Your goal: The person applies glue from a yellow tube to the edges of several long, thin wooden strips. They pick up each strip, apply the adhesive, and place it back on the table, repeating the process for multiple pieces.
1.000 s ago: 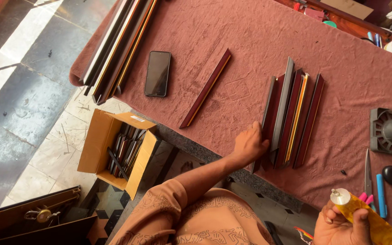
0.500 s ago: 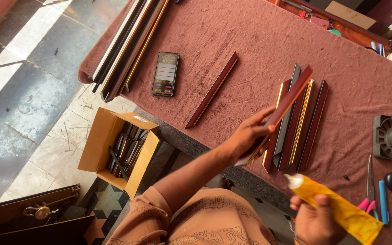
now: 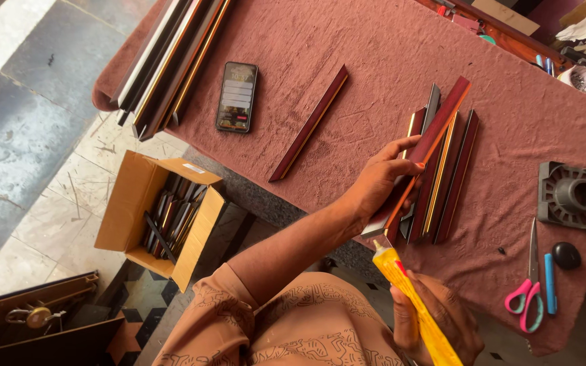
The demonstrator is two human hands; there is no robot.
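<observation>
left hand [image 3: 381,183]: fingers wrapped around a dark red frame strip [image 3: 423,152], gripping it near its lower end; strip was lifted off the worktop, tilted, upper end pointing up and right over the row of strips
right hand [image 3: 435,318]: closed around a yellow glue tube [image 3: 418,312]; tube nozzle [image 3: 376,245] pointed up, touching or just at the cut lower end of the held strip; exact contact could not be told
held strip: maroon face with an orange edge; pale cut end showed at the bottom, just above the nozzle
row of strips [image 3: 445,179]: several short frame pieces lay side by side on the worktop, directly under and right of the held strip; colours maroon, grey, yellow-edged
single strip [image 3: 308,123]: lay alone on the cloth, diagonal, between the phone and the row
phone [image 3: 237,97]: flat on the cloth, screen lit, left of the single strip
long mouldings [image 3: 167,57]: bundle lay at the left end of the worktop, overhanging its edge
worktop [image 3: 374,41]: covered in reddish-brown cloth
right side: grey plastic block [image 3: 570,195]; pink-handled scissors [image 3: 529,288]; blue pen [image 3: 549,283] just beside the scissors; small black round object [image 3: 566,255]
floor: open cardboard box [image 3: 161,218] holding dark offcuts, well apart from the hands, below the worktop edge
</observation>
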